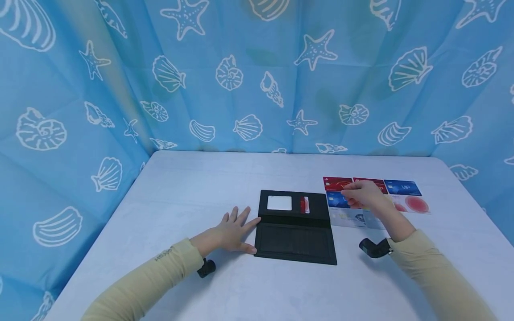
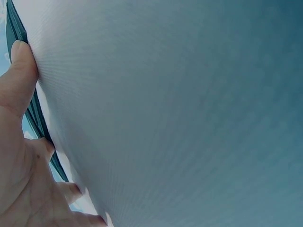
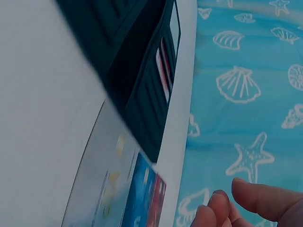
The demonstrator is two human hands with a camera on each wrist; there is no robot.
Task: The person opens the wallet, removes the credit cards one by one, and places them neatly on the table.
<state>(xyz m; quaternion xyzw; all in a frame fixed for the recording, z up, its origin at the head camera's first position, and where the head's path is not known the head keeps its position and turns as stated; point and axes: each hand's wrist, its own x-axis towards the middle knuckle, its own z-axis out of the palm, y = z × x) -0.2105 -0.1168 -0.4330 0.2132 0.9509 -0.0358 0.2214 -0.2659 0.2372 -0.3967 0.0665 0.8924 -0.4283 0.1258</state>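
Black wallet [image 1: 295,227] lies open mid-bench [image 1: 192,187]. Left hand [image 1: 230,232] flat, fingers straight, touching the wallet's left edge. Right hand [image 1: 363,195] hovers over the cards [image 1: 401,187] laid out right of the wallet; its grip cannot be told.

Right hand [image 1: 363,195] lies over the rows of cards [image 1: 403,187]; it covers most of the blue card [image 1: 336,199] beneath it, and whether the fingertips pinch that card cannot be told. Card print is too small to read in the head view. In the right wrist view, the wallet [image 3: 142,90] is blurred and cut off by the upper edge. In the left wrist view, the left hand [image 2: 21,156] is cut off at the frame's left edge, and only a thin edge of the wallet shows.
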